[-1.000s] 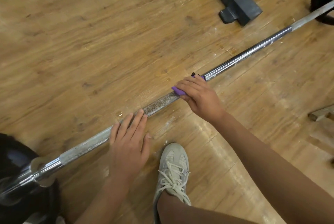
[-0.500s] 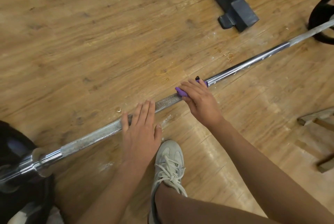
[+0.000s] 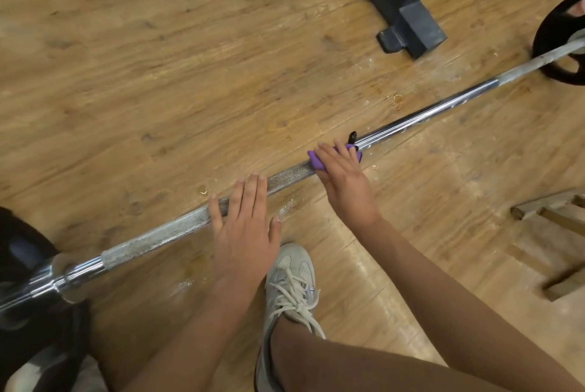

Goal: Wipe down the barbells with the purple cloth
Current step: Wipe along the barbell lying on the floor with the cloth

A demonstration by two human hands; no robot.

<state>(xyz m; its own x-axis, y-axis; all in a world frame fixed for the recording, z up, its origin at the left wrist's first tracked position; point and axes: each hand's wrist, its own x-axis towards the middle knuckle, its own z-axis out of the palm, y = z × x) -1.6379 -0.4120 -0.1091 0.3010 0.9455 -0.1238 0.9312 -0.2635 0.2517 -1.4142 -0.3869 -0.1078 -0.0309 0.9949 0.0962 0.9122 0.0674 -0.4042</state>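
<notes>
Most of purple cloth (image 3: pixel 315 159) hidden under right hand (image 3: pixel 345 179); only two purple edges showing, either side of the fingers (image 3: pixel 330 155). Fingers curled down over cloth, clamping it onto barbell (image 3: pixel 427 113) where knurled steel meets smooth. Small black item (image 3: pixel 352 137) sticking up just beyond cloth; cannot tell what. Left hand (image 3: pixel 245 227) flat on knurled section lower down the bar, fingers straight and close together, thumb splayed, holding nothing. Barbell running diagonally over wood floor (image 3: pixel 158 75), lower left to upper right, both ends cut off by frame. Left weight plate (image 3: pixel 19 252) dark, blurred, partly out of view; right weight plate (image 3: pixel 552 29) cropped at edge. Dark rack foot (image 3: pixel 408 18) beyond bar, well apart from it. Pale laced shoe (image 3: pixel 291 280) near bar, between the two forearms. Wooden pieces (image 3: pixel 538 209) at right, blurred. Small tag among shoe laces, too small to read.
</notes>
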